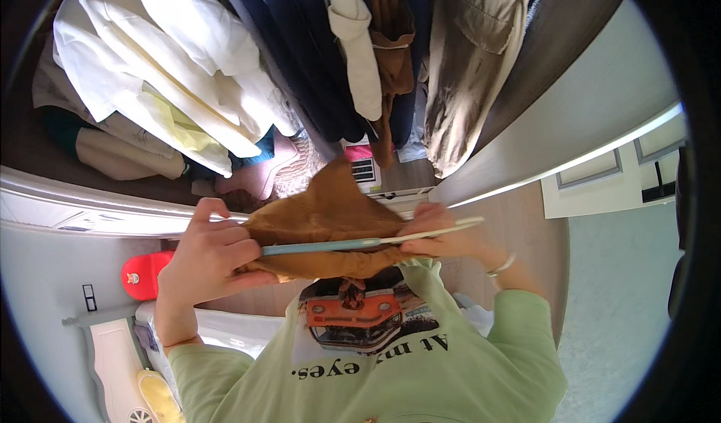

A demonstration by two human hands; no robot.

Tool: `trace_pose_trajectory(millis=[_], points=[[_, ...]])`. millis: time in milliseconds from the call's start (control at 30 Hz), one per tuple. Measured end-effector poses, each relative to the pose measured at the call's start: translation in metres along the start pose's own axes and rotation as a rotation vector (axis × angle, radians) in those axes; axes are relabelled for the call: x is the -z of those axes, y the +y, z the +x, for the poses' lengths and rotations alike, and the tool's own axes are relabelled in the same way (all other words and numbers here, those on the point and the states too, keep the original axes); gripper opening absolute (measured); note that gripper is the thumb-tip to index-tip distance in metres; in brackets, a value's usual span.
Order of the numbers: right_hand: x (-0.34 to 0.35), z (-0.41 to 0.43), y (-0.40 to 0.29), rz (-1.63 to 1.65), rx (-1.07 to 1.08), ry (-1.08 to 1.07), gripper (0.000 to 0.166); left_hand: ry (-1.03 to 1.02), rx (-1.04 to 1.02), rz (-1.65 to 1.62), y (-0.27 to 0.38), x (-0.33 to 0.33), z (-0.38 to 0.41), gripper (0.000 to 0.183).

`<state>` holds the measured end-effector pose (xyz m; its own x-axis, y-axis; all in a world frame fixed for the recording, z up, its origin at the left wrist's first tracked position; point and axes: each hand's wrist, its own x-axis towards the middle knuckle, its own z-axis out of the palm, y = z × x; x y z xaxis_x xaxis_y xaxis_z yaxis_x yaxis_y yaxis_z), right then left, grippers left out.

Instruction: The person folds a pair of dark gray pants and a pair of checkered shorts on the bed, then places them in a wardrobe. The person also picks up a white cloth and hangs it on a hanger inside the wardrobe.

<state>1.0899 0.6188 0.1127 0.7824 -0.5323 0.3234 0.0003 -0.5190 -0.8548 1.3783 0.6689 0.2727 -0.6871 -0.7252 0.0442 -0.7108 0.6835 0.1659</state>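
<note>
In front of my chest, a brown fabric garment (324, 203) is stretched between both hands, its upper part bunched and its lower part hanging down. Across it lies a slim bar, pale blue at one end and cream at the other (338, 246), which looks like part of a hanger. My left hand (211, 251) grips the garment's left side, with the bar's blue end at its fingers. On the other side, my right hand (434, 232) pinches the cloth together with the bar and is slightly blurred. The cream tip sticks out past the right fingers.
An open wardrobe lies ahead. White shirts (169, 57) hang at its left, dark trousers (304, 57) and taupe trousers (473, 74) farther right. Folded clothes (259, 169) lie below. The wardrobe's side panel (580, 108) is at right. A red object (143, 276) stands at left.
</note>
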Motion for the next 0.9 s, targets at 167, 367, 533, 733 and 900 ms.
trace_pose_trajectory(millis=[167,367,533,733,900], points=[[0.038,0.021,-0.025,-0.467,-0.09,-0.268,0.02,-0.015,-0.171,-0.011,-0.007,-0.03,0.012,0.029],[0.039,0.063,-0.037,-0.484,0.016,-0.256,0.032,0.209,-0.251,-0.025,-0.021,-0.045,0.028,0.025],[0.033,0.086,-0.043,-0.497,0.04,-0.228,0.028,0.242,-0.193,-0.027,-0.022,-0.052,0.038,0.023],[0.045,0.083,-0.053,-0.466,-0.042,-0.199,0.019,0.232,-0.122,0.003,-0.03,-0.048,0.041,0.011],[0.05,0.069,-0.058,-0.476,-0.03,-0.198,0.021,0.238,-0.197,-0.034,-0.034,-0.05,0.032,0.016]])
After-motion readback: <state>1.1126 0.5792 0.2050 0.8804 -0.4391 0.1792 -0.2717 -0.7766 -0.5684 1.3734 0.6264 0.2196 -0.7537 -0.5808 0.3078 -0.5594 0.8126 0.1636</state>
